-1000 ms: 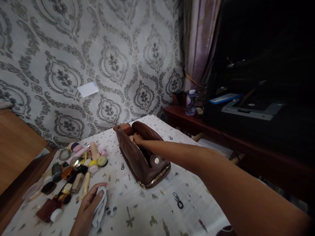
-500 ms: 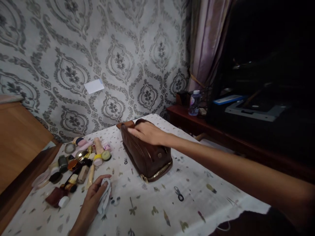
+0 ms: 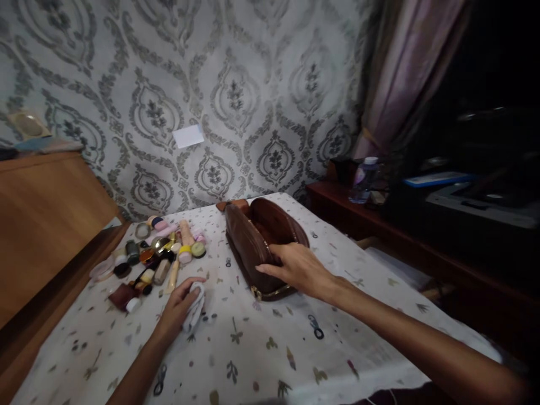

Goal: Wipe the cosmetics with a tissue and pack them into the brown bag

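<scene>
A white printed fabric sheet (image 3: 253,357) spans the lower frame; at centre sits an open brown leather bag (image 3: 248,247), with assorted cosmetic containers (image 3: 161,246) left of centre. The right hand (image 3: 301,270), thumb apart, meets its near end — gripping or not, I cannot tell — while the left hand (image 3: 178,304) pinches a folded whitish cloth (image 3: 194,308).

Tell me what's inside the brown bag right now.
Through the brown bag's open top, only brown lining shows; I can't make out any item. Its bottom is hidden by the bag's own side, and the right hand covers part of the near end.
</scene>
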A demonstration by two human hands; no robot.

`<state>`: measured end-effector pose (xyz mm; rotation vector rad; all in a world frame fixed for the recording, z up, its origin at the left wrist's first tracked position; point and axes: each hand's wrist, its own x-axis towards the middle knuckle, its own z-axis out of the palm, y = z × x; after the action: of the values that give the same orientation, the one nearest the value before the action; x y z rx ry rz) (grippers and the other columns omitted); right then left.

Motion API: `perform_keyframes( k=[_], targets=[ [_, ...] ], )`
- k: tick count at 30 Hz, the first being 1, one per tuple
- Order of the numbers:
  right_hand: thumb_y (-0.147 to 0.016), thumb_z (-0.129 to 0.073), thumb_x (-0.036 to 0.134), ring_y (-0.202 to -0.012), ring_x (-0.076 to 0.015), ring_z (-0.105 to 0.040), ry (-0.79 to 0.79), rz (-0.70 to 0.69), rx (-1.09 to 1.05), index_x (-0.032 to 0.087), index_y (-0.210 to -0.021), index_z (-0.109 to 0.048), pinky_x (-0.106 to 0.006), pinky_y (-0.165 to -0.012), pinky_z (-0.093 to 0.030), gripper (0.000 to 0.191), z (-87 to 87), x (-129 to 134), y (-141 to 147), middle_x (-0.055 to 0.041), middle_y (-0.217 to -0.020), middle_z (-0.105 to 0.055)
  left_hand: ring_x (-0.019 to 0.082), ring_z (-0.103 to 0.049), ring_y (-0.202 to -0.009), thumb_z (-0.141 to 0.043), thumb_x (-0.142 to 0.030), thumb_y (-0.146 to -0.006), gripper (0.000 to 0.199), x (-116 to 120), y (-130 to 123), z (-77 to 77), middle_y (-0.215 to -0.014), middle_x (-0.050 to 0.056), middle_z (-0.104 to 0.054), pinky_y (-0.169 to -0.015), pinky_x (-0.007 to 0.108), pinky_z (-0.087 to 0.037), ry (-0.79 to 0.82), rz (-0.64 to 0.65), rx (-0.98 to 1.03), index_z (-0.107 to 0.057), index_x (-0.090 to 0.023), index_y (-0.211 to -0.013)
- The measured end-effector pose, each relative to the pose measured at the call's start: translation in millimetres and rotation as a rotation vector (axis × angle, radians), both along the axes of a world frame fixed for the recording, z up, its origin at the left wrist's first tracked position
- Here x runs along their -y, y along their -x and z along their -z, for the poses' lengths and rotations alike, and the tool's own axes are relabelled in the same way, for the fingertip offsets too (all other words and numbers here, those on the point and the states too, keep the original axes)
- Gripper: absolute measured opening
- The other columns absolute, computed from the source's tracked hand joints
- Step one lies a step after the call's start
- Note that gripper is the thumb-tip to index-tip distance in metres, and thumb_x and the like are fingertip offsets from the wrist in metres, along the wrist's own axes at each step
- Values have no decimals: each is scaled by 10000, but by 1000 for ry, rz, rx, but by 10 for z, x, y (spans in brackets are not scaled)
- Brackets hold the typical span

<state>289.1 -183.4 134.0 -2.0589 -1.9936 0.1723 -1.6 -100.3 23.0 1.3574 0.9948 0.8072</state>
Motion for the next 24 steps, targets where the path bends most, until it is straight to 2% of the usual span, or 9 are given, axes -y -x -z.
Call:
perform_keyframes(
  k=[3, 4, 7, 9, 11, 14, 16, 21, 24],
  targets=[
    [-890, -610, 490, -774, -262, -693, -61, -36, 0, 168, -982, -673, -315, -612, -439, 341, 102, -26, -40, -87, -803, -733, 97, -498, -495, -712, -554, -764, 553, 8, -5, -3, -599, -38, -557, -464, 185, -327, -32, 0, 10, -606, -146, -1121],
    [-885, -613, 489, -812, -273, -696, -146, -55, -14, 163, -1070, -656, -334, -650, -477, 377, 141, -43, -52, -98, -868, -738, 93, -479, -470, -706, -565, -761, 559, 2, -5, 2, -589, -37, -562, -452, 187, -317, -27, 3, 11, -604, -144, -1115],
    [-899, -588, 470, -1016, -309, -662, -586, -103, -53, 168, -1240, -589, -420, -818, -533, 456, 213, -96, -18, -144, -1107, -692, 96, -476, -460, -697, -585, -750, 583, -45, 9, 27, -590, -33, -577, -453, 191, -330, -19, 14, 21, -595, -142, -1116],
    [-924, -567, 399, -1084, -303, -632, -818, -179, -97, 191, -1234, -595, -450, -895, -526, 375, 213, -112, 97, -147, -1170, -657, 106, -499, -491, -679, -582, -765, 569, -98, 26, 26, -611, -29, -579, -474, 196, -350, -44, 37, -6, -599, -144, -1119],
    [-935, -561, 292, -1065, -269, -637, -905, -316, -168, 209, -1173, -628, -429, -911, -531, 261, 204, -125, 285, -128, -1151, -660, 118, -527, -557, -651, -541, -804, 489, -170, 45, -5, -680, -11, -604, -521, 207, -383, -141, 60, -83, -624, -151, -1097],
    [-929, -548, 195, -984, -226, -658, -827, -521, -290, 209, -1055, -670, -376, -862, -554, 176, 254, -222, 629, -97, -1051, -690, 163, -587, -753, -598, -430, -859, 333, -327, 63, -85, -890, 32, -669, -685, 251, -458, -383, 83, -219, -665, -164, -1048],
    [-928, -526, 187, -963, -220, -663, -703, -563, -377, 205, -1009, -686, -371, -851, -556, 180, 352, -368, 837, -88, -1016, -697, 202, -601, -876, -556, -367, -881, 290, -449, 68, -114, -987, 45, -685, -805, 294, -470, -515, 88, -291, -671, -169, -1058],
    [-891, -514, 213, -844, -198, -678, -398, -475, -595, 190, -987, -708, -308, -706, -553, 218, 702, -919, 1192, -75, -942, -714, 243, -619, -993, -509, -303, -902, 301, -661, 64, 20, -1050, 78, -706, -922, 350, -464, -665, 64, -335, -659, -151, -1115],
    [-854, -520, 199, -865, -203, -681, -323, -373, -583, 176, -998, -716, -317, -751, -547, 244, 873, -1263, 1393, -80, -941, -720, 255, -631, -986, -540, -308, -890, 307, -715, 61, 173, -1048, 99, -712, -917, 365, -481, -649, 34, -260, -666, -130, -1105]
  ],
)
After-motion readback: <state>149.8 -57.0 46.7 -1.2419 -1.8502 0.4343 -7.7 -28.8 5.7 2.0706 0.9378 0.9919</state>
